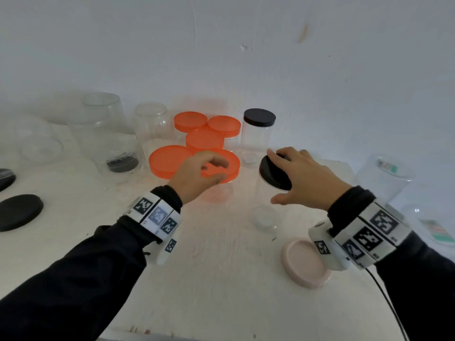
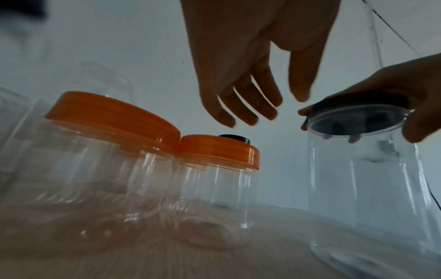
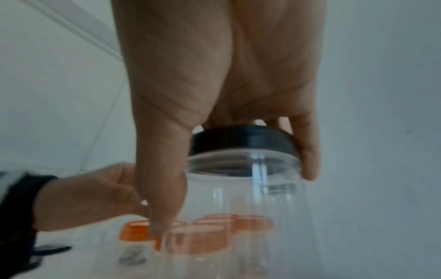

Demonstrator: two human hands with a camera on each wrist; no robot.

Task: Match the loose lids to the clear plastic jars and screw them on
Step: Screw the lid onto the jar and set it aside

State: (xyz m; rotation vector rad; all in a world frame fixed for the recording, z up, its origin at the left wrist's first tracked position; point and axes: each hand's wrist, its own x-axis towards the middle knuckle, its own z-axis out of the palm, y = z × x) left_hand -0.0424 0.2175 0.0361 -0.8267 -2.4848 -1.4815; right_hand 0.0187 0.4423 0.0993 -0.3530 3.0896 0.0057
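Observation:
My right hand (image 1: 295, 173) grips a black lid (image 1: 270, 173) from above, fingers curled round its rim. The lid sits tilted on the mouth of a clear jar (image 1: 264, 212) standing on the white table (image 1: 221, 279). The right wrist view shows the lid (image 3: 241, 139) on the jar's neck (image 3: 250, 188). My left hand (image 1: 214, 168) hovers with relaxed fingers over an orange-lidded jar (image 1: 231, 166) and holds nothing. In the left wrist view its fingers (image 2: 238, 113) hang free, left of the black-lidded jar (image 2: 365, 188).
Several orange-lidded jars (image 1: 194, 121) cluster at the back, beside a black-lidded jar (image 1: 259, 118). Open clear jars (image 1: 105, 134) stand back left, one with a black lid inside (image 1: 121, 163). Loose black lids (image 1: 19, 211) lie far left. A pink lid (image 1: 304, 263) lies under my right wrist. Labelled jars (image 1: 384, 175) sit at right.

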